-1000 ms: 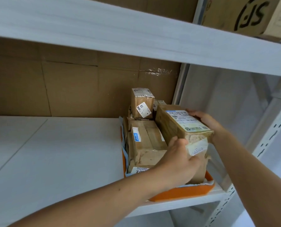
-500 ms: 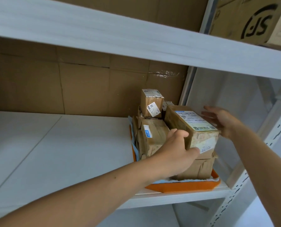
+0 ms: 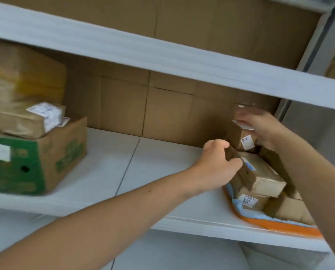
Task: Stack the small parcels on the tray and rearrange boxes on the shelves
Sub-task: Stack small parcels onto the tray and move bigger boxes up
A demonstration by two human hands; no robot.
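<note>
The long parcel (image 3: 264,172) is the one that matters here. It lies on top of the pile in the orange tray (image 3: 276,224), over at the right end of the middle shelf (image 3: 153,172). Its long axis runs from back-left to front-right, so one end points into the shelf and the other comes toward the person.

The left hand (image 3: 215,166) is on its left flank, fingers curled over the top edge near the back end, so it's holding that parcel from the side, not from above. Any shove from there pushes it rightward, deeper into the stack.

Right behind it stands a small upright parcel (image 3: 242,140) with a white sticker, touching or nearly touching the long one's back end. The right hand (image 3: 264,129) is up against its top and right side, but it's blurry, so I honestly can't tell if it's gripping or just resting there. That hand is clearly the nearer one for anything at the back of the tray.

Under the long parcel there's another with a "207" label (image 3: 250,200), and one more (image 3: 287,209) beside it at the tray's front.

My guess is the stack is mostly built and this is squaring-up.

Well apart, at the shelf's left end, sits a green-printed box (image 3: 51,158) with more parcels on it, untouched.
</note>
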